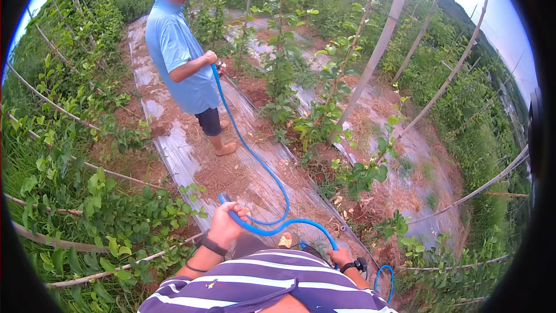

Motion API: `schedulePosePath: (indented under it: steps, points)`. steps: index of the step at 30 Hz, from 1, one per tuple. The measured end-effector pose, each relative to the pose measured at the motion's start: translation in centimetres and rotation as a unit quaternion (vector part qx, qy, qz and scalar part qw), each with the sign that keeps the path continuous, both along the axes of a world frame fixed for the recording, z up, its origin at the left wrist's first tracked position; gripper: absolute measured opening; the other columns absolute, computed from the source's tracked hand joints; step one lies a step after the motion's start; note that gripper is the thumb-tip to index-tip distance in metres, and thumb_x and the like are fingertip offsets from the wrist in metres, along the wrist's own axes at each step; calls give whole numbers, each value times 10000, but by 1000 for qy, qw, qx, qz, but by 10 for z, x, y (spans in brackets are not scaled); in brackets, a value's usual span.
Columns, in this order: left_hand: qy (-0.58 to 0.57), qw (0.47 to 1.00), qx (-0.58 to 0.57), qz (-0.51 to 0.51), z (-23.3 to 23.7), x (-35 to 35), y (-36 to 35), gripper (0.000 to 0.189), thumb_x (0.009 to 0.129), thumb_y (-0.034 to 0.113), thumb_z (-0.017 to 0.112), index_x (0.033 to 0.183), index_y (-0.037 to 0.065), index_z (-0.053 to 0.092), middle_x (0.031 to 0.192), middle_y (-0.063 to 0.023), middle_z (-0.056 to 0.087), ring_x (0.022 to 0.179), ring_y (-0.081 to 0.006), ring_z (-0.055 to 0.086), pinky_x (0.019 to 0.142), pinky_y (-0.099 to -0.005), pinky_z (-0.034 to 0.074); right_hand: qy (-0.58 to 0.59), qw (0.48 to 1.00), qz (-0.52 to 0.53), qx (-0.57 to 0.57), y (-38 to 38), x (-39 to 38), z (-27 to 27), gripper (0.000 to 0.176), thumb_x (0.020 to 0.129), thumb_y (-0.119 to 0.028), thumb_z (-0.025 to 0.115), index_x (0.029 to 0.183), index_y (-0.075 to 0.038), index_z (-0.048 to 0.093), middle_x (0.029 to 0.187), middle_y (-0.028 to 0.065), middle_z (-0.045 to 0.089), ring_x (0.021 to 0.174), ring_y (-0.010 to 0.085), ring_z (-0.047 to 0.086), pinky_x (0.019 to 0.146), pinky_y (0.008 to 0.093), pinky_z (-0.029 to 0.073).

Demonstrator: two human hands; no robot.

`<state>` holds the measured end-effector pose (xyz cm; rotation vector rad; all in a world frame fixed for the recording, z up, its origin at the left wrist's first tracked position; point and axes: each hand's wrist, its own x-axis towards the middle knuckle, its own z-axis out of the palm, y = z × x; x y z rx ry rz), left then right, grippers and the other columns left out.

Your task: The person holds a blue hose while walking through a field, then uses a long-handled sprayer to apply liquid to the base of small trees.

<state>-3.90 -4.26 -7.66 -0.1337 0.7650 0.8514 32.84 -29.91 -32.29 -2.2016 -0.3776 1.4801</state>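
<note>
Hose, blue (272,233): long axis runs down the plastic-covered bed (174,156) from a co-worker's hand (209,58), then loops back. Left hand (225,224), nearer that run, is closed round it. Right hand (341,255) grips the loop's far side. Right fingers and the hose's onward length are partly hidden behind the striped shirt (260,284).

Open-air farm plot around me: raised beds of reddish-brown soil (255,88) under silvery plastic mulch sheeting (174,159), leafy green vines (282,52) trained up slanting pale bamboo poles (379,46), green weeds (69,43) beside the rows, a thin blue flexible hose (255,154) crossing one bed.
</note>
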Motion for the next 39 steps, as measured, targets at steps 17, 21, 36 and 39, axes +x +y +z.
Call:
schedulePosePath:
  steps: [17,21,36,39]
  points:
    - [39,999,-14,1,3,2,-4,179,844,169,507,688,88,475,645,-34,471,611,-179,437,607,-326,388,-17,1000,13,7,-7,3,-3,190,742,-161,708,673,-11,614,535,51,537,425,152,493,394,328,355]
    - [58,998,-19,26,-2,0,-5,169,837,164,510,690,86,480,641,-31,476,601,-178,438,604,-335,389,-10,1000,9,-11,-13,-5,-3,152,760,-120,692,688,-45,581,532,47,519,393,148,477,359,307,338]
    - [35,998,-9,44,9,-10,-20,140,842,137,493,712,86,484,660,-29,488,603,-174,448,603,-324,398,-1,1000,18,-24,-9,-7,17,150,753,-138,701,701,-43,596,548,52,541,414,157,496,374,321,350]
    - [24,999,-3,47,10,-14,-21,143,843,139,492,710,86,479,661,-32,488,604,-176,445,603,-323,397,-8,999,27,-26,-7,-7,20,151,755,-140,700,700,-43,596,552,53,541,416,158,498,375,321,349]
